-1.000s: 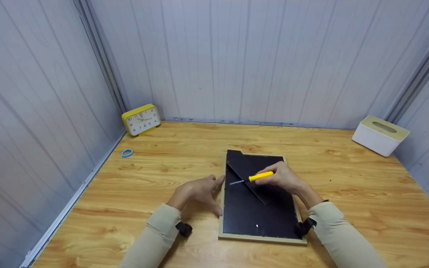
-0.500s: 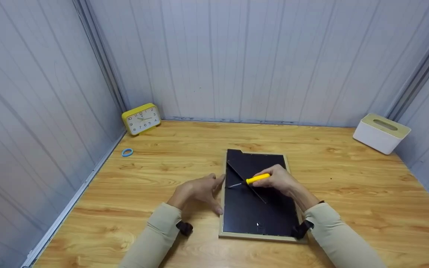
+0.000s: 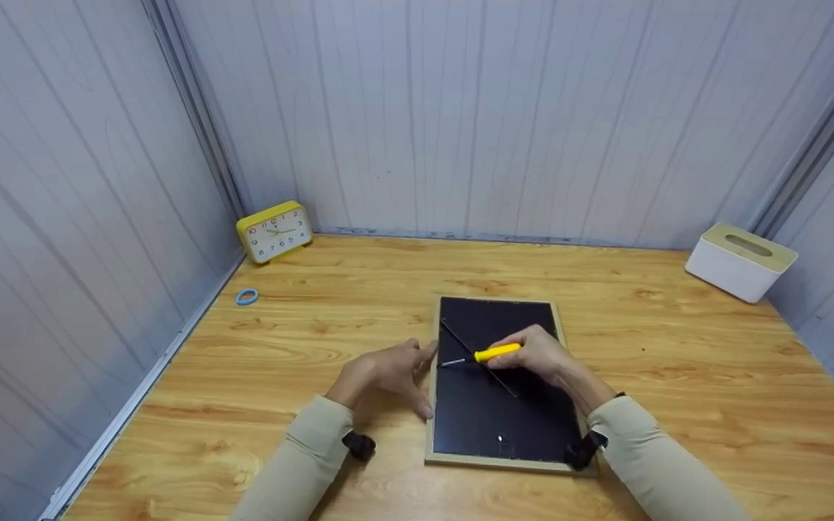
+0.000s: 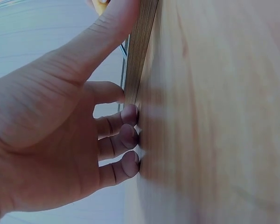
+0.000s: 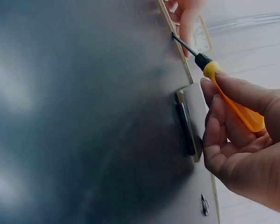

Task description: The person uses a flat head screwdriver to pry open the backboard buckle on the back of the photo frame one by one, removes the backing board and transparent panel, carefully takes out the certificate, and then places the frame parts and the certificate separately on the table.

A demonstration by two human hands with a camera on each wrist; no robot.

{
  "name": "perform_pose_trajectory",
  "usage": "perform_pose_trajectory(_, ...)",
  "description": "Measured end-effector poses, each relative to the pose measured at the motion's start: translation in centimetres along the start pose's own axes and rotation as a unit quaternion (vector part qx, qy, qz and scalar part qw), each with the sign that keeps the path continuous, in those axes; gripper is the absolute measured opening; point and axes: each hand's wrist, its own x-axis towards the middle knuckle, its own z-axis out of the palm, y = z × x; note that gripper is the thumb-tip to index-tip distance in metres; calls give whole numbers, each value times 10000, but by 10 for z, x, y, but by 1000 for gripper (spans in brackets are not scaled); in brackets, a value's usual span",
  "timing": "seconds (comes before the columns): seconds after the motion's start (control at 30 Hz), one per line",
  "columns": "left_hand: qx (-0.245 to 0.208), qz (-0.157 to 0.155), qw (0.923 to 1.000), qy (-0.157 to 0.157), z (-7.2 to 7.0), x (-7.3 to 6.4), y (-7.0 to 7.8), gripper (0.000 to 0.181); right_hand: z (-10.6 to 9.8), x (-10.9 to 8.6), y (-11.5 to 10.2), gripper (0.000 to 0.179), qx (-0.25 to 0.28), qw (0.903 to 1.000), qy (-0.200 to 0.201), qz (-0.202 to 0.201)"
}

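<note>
A wooden picture frame (image 3: 498, 461) lies face down on the table (image 3: 279, 376), its black backing board (image 3: 486, 416) upward. My right hand (image 3: 533, 353) grips a yellow-handled screwdriver (image 3: 495, 352); the metal tip points left and reaches the frame's left edge. In the right wrist view the screwdriver (image 5: 233, 100) sits above the backing's fold-out stand (image 5: 189, 121). My left hand (image 3: 392, 370) rests beside the frame's left side, thumb along the rim. In the left wrist view its fingertips (image 4: 129, 137) touch the table beside the frame's edge (image 4: 141, 51).
A yellow alarm clock (image 3: 274, 231) stands in the back left corner, with a small blue ring (image 3: 247, 297) in front of it. At the back right sits a white tissue box (image 3: 739, 262). Grey panel walls close the table on three sides.
The backing board's top edge, which stuck out past the frame's top, now lies inside the frame. The screwdriver has shifted slightly left and down. The left hand has stayed put.
</note>
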Motion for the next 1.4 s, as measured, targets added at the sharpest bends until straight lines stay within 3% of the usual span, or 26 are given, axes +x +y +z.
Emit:
perform_pose_trajectory(0.23,165,9,9999,20,-1,0,3,130,6,0,1,37,229,9997,89,-81)
perform_pose_trajectory(0.33,185,28,9998,18,-1,0,2,130,9,0,-5,35,171,9994,-15,-290)
perform_pose_trajectory(0.47,198,37,9998,-13,1,1,1,129,14,-1,-20,27,-110,9978,-197,-618)
perform_pose_trajectory(0.63,150,-59,9999,-14,3,-1,0,129,23,-3,-44,20,-885,9931,-143,-762)
perform_pose_trajectory(0.83,67,-119,9999,4,3,-2,-1,129,44,2,-84,20,-1927,9799,-82,-515)
perform_pose_trajectory(0.97,105,-37,9999,53,2,-1,0,126,63,9,-109,9,-2684,9617,-95,-550)
perform_pose_trajectory(1.07,81,18,9999,77,2,0,1,105,72,14,-122,20,-3154,9468,-166,-622)
perform_pose_trajectory(1.2,73,3,9999,87,1,1,2,75,77,16,-129,20,-3396,9390,-244,-488)
perform_pose_trajectory(1.27,94,-52,9999,62,1,1,2,82,75,16,-130,18,-3372,9400,-290,-421)
perform_pose_trajectory(1.4,132,-107,9999,25,-1,2,3,116,66,14,-126,21,-3235,9439,-448,-483)
